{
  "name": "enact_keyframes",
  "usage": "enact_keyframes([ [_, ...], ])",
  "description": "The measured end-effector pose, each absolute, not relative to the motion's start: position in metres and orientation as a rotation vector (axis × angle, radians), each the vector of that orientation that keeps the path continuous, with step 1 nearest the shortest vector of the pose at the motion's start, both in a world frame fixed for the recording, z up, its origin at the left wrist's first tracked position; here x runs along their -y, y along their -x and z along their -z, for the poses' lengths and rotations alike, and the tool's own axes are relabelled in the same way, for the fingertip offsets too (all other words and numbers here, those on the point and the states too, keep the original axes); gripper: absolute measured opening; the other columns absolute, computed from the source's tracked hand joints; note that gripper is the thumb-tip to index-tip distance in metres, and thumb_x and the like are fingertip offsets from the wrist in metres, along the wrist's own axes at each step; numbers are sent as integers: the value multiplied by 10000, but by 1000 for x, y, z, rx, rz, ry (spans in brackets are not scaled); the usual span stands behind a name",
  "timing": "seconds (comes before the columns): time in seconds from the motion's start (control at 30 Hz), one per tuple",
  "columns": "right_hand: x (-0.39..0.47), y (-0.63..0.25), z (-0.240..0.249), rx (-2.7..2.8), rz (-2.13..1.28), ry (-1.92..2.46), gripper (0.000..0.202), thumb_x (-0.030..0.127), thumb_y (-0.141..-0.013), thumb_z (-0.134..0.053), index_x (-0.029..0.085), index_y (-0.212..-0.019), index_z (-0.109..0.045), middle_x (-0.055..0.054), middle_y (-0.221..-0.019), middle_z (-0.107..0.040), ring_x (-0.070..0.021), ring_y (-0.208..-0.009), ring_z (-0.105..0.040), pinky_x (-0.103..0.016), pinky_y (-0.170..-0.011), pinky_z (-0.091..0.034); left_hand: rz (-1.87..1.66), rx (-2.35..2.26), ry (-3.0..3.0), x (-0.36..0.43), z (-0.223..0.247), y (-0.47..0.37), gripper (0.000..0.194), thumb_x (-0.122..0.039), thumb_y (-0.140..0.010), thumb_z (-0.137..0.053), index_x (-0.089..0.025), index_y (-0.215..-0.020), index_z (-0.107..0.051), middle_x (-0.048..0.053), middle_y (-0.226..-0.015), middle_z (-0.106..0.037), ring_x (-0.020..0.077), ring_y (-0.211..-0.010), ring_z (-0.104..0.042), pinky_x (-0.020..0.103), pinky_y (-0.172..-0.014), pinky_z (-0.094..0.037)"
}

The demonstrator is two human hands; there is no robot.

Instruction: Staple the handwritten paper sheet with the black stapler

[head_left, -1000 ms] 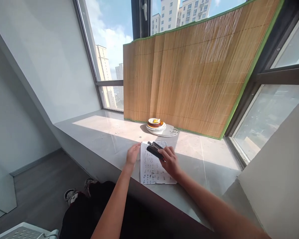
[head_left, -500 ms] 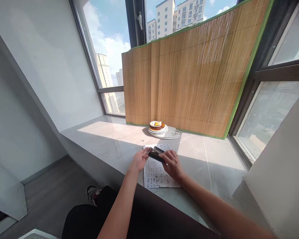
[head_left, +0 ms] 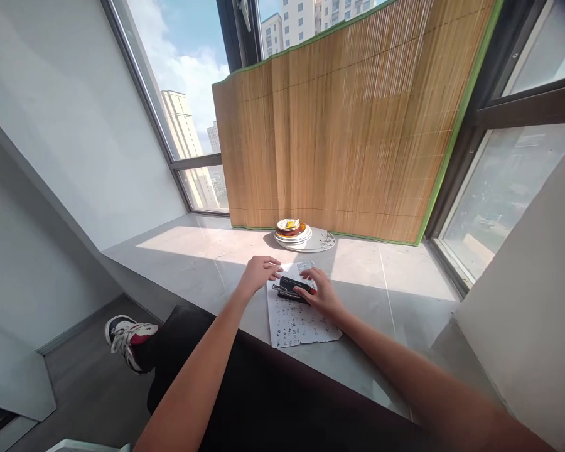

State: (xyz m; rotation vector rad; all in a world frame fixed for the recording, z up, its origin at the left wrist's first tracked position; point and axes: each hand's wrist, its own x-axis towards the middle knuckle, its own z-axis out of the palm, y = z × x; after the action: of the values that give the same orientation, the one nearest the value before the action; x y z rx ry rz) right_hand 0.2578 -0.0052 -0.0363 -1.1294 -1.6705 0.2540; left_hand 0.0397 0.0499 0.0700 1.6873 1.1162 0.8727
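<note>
A black stapler (head_left: 289, 285) rests on or just over a sheet of paper (head_left: 287, 323) with handwritten marks. Its upper and lower parts are apart at the left end. My right hand (head_left: 324, 294) grips the stapler's right end, thumb and fingers on either side of it. Beyond the stapler, my left hand (head_left: 260, 274) is just left of its front end, fingers loosely stretched out and holding nothing. Part of the stapler is hidden under the right hand's fingers.
A stack of small plates (head_left: 292, 233) and a flat oval plate (head_left: 321, 240) stand behind the paper on the pale tiled ledge (head_left: 226, 257). A bamboo blind (head_left: 339, 138) leans along the window. The ledge's front edge runs above my lap.
The stapler has come down toward the paper and its left end has tilted lower. My left hand has let go of its front end and turned palm down. The camera view has shifted.
</note>
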Motion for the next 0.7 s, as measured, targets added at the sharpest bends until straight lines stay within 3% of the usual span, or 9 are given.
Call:
enact_keyframes([
  [0.1, 9, -257, 32, 1686, -172, 1030, 299, 406, -978, -713, 246, -1227, -673, -95, -1109, -719, -285, -1047, -645, -429, -924, -526, -458, -856, -1892, -51, -86, -50, 266, -310, -845, -831, -166, -1057, -760, 106, -883, -829, 243, -818, -788, 369, -802, -616],
  [0.2, 14, -257, 27, 1719, -147, 943, 176, 365, -1009, -678, 251, -1143, -685, -86, -1065, -736, -273, -1008, -649, -418, -906, -528, -317, -717, -1894, -54, -86, -63, 419, -363, -821, -862, -197, -1140, -646, 61, -830, -820, 223, -793, -777, 332, -766, -587],
  [0.37, 20, -258, 22, 1593, -133, 966, 121, 364, -998, -689, 246, -1022, -694, -70, -941, -728, -252, -902, -642, -400, -824, -539, -361, -646, -1866, -65, -64, -80, 540, -514, -775, -908, -204, -1063, -571, 72, -828, -815, 236, -826, -777, 326, -791, -555],
  [0.53, 13, -261, 23, 1498, -117, 927, 104, 356, -979, -726, 255, -961, -739, -65, -928, -759, -234, -855, -652, -384, -760, -550, -470, -614, -1875, -66, -54, -92, 525, -586, -809, -872, -197, -1037, -602, 88, -876, -824, 256, -884, -784, 346, -828, -537],
  [0.7, -2, -299, 27, 1376, -134, 1029, 104, 348, -903, -787, 245, -895, -778, -36, -849, -774, -201, -734, -649, -363, -741, -551, -649, -802, -2100, -85, -51, -90, 348, -484, -915, -780, -208, -1091, -663, 95, -1000, -826, 267, -967, -784, 367, -872, -556],
])
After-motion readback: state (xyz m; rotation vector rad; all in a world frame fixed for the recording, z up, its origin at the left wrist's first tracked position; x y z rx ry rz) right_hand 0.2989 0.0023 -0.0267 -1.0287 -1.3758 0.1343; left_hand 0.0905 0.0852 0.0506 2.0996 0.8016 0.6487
